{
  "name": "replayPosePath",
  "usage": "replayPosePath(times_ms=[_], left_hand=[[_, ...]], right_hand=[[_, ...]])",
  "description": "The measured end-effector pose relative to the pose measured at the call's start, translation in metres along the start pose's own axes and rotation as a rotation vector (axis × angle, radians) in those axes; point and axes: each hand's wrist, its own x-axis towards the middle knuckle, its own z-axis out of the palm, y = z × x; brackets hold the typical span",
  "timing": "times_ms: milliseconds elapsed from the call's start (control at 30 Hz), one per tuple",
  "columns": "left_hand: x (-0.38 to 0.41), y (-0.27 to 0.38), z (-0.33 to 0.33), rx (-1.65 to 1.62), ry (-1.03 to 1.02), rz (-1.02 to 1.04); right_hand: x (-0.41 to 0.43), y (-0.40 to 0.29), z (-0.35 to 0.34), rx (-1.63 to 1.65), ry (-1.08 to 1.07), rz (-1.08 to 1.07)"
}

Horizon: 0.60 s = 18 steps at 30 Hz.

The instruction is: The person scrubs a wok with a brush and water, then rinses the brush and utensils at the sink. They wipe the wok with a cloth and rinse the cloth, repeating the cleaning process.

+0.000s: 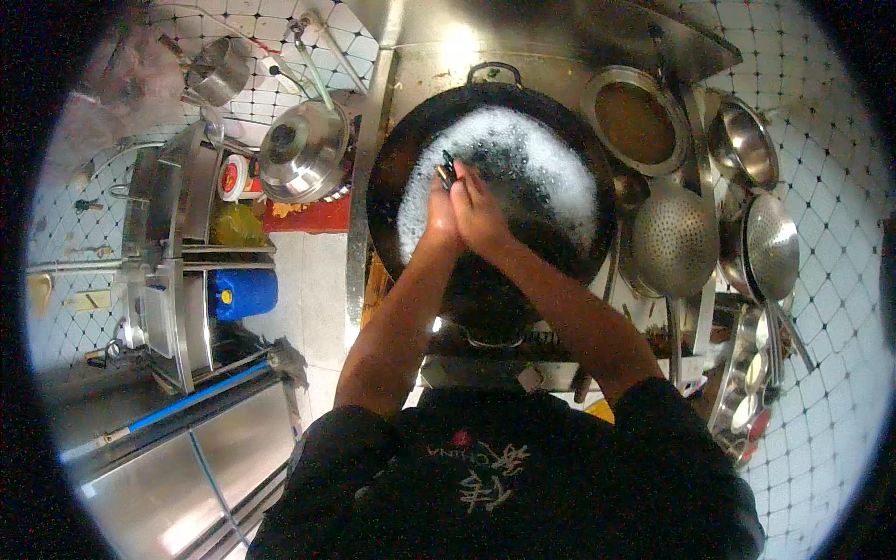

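Observation:
A large dark wok [490, 91] with a loop handle stands on the steel stove, holding dark liquid ringed with white foam [553, 161]. Over its left half my left hand [442, 210] and my right hand [479, 217] are pressed together. A small dark object with a brass-coloured part [446, 175] shows at the fingertips, between the two hands; what it is cannot be told. Which hand bears its weight is unclear, and most fingers are hidden by the backs of the hands.
Right of the wok lie a round metal strainer [635, 126], a perforated skimmer [673, 241], a steel bowl [743, 140] and another skimmer [772, 245]. To the left are a domed metal lid [304, 150], a red board [315, 215], a blue jug [245, 294] and steel shelving [178, 315].

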Motion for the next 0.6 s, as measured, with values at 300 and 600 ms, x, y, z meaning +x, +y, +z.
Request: replayPosePath(times_ms=[300,600], left_hand=[[-0.008,-0.058,-0.021,-0.268,-0.168,-0.260],[-0.056,-0.036,0.048,-0.140,-0.079,-0.104]], right_hand=[[-0.032,0.062,-0.029,-0.263,-0.208,0.308],[-0.034,0.033,-0.023,-0.471,0.132,-0.104]])
